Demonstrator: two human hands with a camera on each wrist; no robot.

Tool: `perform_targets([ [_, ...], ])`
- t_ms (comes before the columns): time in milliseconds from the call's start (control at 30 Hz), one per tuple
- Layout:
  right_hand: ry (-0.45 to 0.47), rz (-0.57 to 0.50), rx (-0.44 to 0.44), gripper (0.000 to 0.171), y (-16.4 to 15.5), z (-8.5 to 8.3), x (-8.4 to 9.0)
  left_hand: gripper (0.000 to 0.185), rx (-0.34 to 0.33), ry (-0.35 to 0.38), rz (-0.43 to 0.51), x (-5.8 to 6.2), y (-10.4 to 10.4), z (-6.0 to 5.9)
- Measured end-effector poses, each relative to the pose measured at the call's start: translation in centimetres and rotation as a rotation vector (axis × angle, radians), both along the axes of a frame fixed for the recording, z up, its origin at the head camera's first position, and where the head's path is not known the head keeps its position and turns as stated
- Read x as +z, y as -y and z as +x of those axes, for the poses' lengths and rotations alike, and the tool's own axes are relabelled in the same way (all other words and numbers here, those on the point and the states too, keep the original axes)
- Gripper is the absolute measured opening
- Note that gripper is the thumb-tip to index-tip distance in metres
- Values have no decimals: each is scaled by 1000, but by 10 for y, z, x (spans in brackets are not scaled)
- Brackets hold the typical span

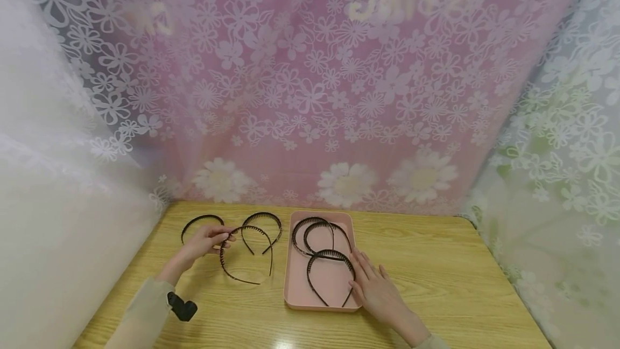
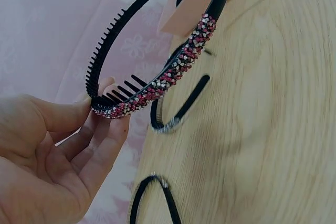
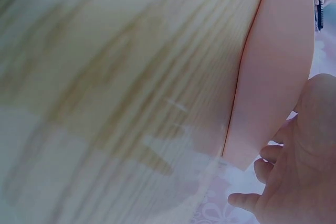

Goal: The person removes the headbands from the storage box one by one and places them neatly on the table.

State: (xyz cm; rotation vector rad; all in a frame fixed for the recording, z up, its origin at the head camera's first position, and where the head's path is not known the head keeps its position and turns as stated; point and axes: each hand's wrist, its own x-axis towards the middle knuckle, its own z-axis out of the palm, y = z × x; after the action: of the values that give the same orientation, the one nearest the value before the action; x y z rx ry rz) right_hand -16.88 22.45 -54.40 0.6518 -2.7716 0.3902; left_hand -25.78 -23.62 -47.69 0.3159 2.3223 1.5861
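Three cameras, one wooden table (image 1: 436, 273)

The head view looks down from above; both wrist views sit close, left on a beaded headband (image 2: 157, 85), right against the pink tray (image 3: 273, 77), shared overhead.

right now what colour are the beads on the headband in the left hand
Pink and silvery-white beads on the black headband, clearest in the left wrist view.

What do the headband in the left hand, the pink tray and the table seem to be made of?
Headband: likely black plastic, with moulded comb teeth and a strip of glinting pink and clear stones. Tray: probably matte plastic, with smooth rounded edges. Table: pale wood grain, perhaps laminate, given its slight sheen.
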Motion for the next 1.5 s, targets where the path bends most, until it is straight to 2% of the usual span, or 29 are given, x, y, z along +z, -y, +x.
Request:
perform_targets([
  [300,45,7,-14,59,2,0,1,43,-96,-6,-23,-2,32,8],
  [533,64,22,-34,60,2,0,3,42,-145,43,-84,-5,59,14],
  [667,76,30,-38,60,2,0,5,39,-141,85,-97,-7,69,17],
  [867,93,29,-42,60,3,1,5,38,-139,103,-128,-10,77,22],
  [1067,60,17,-28,59,3,1,5,39,-125,123,-154,-18,86,26],
  [1167,30,16,-16,60,2,1,4,42,-121,114,-201,-21,92,26],
  [1300,39,30,-21,61,2,1,4,45,-104,76,-267,-23,96,28],
  [1400,62,39,-30,60,3,0,5,41,-93,16,-298,-25,99,29],
  [1500,42,29,-21,60,2,-1,2,35,-73,-61,-333,-29,101,29],
])
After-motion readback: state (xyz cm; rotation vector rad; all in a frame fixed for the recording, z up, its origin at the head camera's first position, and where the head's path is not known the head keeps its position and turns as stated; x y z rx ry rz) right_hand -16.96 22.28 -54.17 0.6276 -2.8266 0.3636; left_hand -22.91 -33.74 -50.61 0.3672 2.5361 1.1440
